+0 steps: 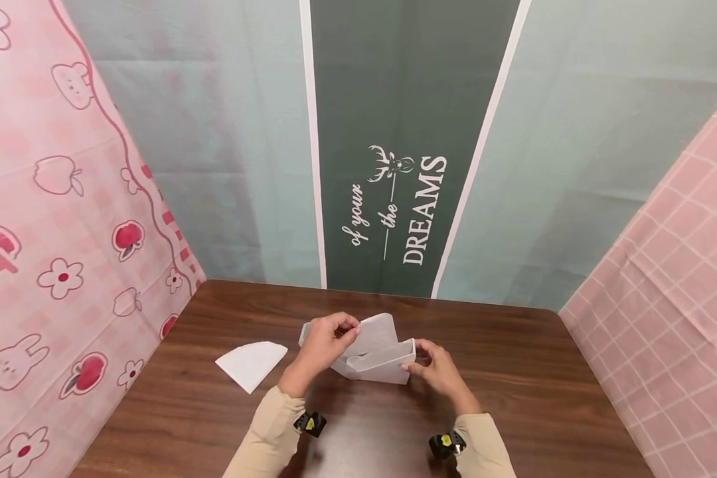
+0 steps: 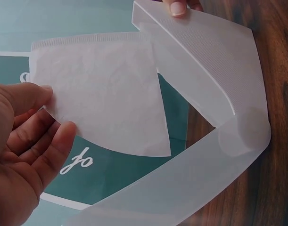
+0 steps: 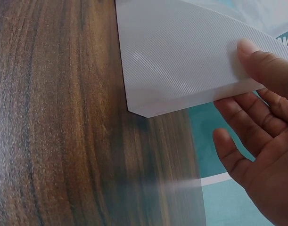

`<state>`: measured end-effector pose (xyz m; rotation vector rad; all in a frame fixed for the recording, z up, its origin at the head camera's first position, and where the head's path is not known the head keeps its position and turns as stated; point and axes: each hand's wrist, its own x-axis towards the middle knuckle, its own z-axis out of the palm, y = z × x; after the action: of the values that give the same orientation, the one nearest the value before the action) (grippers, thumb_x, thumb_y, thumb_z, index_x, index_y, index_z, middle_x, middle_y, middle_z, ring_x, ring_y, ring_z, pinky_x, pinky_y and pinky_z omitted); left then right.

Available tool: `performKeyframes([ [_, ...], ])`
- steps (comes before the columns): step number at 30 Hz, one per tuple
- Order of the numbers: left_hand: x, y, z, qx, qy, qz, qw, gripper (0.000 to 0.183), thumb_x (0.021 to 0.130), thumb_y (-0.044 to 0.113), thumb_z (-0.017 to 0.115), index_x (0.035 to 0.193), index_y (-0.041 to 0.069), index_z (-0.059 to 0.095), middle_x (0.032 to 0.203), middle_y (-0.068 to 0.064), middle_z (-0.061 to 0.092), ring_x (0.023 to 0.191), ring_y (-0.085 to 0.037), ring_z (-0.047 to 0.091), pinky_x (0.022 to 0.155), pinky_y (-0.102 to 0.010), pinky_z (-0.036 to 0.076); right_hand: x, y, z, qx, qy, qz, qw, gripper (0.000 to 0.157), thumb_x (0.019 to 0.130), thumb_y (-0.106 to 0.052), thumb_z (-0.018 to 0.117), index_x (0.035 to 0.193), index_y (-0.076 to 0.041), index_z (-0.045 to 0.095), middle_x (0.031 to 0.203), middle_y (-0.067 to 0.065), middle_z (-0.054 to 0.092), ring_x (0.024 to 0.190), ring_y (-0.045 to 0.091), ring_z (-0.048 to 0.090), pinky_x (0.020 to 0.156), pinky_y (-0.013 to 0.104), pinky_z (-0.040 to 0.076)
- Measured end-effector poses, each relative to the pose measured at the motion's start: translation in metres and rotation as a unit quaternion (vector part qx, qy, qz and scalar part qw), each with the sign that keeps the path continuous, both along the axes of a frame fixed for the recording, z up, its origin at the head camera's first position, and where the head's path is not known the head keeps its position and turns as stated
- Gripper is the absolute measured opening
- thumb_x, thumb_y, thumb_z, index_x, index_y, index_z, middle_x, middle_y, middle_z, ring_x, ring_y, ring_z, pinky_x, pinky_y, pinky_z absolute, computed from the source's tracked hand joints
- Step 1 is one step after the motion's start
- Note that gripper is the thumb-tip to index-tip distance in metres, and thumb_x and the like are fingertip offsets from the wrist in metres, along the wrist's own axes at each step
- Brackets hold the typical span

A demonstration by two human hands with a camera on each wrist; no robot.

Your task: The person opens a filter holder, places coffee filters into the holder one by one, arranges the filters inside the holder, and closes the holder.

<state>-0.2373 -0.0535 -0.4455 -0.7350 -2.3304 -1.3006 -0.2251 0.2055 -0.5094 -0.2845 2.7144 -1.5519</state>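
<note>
Paper sheet point(image 2: 101, 99), white, crimped along one edge, pinched in left hand point(image 1: 327, 342) beside open case point(image 3: 176, 56) | case white, ridged, gripped at one end by right hand point(image 1: 441, 370) | second sheet point(image 1: 252, 364) at left on brown wood-grain table point(image 1: 544, 378) | green lettered curtain point(image 1: 418, 86) behind, pink patterned cloths point(image 1: 675, 299) flanking

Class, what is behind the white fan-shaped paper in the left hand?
Behind the white fan-shaped paper, the left wrist view shows dark green cloth with white lettering past its edges; what it covers is hidden.
</note>
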Motion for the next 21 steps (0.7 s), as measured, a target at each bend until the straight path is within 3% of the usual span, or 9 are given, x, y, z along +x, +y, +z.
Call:
performKeyframes([
  [5,0.001,0.001,-0.002,0.003,-0.018,-0.001,0.9998,0.006,0.083,0.012,0.071,0.082,0.007,0.067,0.072,0.007,0.063,0.061,-0.006,0.056,0.058,-0.023,0.049,0.002,0.001,-0.001,-0.004,0.006,0.004,1.000,0.038,0.073,-0.009,0.079,0.107,-0.005,0.062,0.097,0.006,0.063,0.083,0.022,0.062,0.071,0.036,0.052],
  [14,-0.001,0.005,-0.006,0.008,-0.020,-0.004,0.9998,0.007,0.081,0.005,0.072,0.083,0.010,0.067,0.073,0.005,0.064,0.061,-0.006,0.056,0.058,-0.023,0.049,0.000,0.001,0.000,-0.003,0.001,0.000,1.000,0.039,0.073,-0.009,0.079,0.108,-0.006,0.062,0.099,0.006,0.063,0.085,0.022,0.062,0.072,0.036,0.052],
  [21,-0.004,0.010,-0.011,-0.004,-0.033,-0.003,0.9995,0.005,0.083,0.011,0.071,0.082,0.008,0.068,0.074,0.006,0.065,0.063,-0.006,0.057,0.060,-0.023,0.049,-0.002,0.002,0.000,0.003,0.012,0.009,1.000,0.039,0.073,-0.009,0.079,0.108,-0.005,0.062,0.098,0.006,0.063,0.084,0.022,0.061,0.071,0.035,0.052],
])
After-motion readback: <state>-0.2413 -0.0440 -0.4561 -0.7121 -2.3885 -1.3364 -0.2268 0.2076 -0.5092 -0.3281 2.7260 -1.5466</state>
